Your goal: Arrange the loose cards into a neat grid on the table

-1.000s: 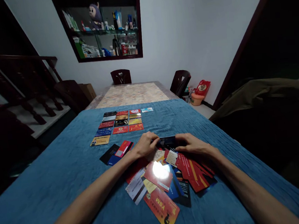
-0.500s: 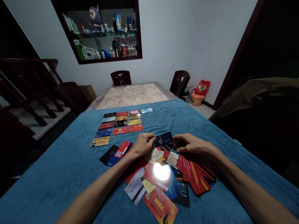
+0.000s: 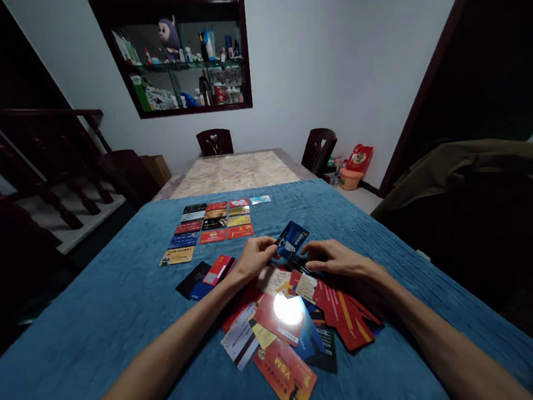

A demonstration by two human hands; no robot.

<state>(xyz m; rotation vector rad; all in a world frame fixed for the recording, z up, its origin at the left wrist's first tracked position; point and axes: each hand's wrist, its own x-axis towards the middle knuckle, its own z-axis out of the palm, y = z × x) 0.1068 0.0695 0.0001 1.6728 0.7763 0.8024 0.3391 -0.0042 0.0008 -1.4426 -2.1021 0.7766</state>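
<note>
Blue card [image 3: 292, 239] pinched at its edge by left hand [image 3: 252, 259], lifted and tilted just above the loose card pile [image 3: 296, 313] on the blue-covered worktop [image 3: 95, 330]. Right hand [image 3: 336, 261] rests curled on the pile's far edge, fingertips on cards. Sorted card rows [image 3: 214, 221] lie farther back.

Ribbed blue cloth [image 3: 117, 315]; dark-blue plastic card with white print [image 3: 292, 239]; orange-red card with black lettering [image 3: 286, 377] nearest the cloth's front edge.
</note>
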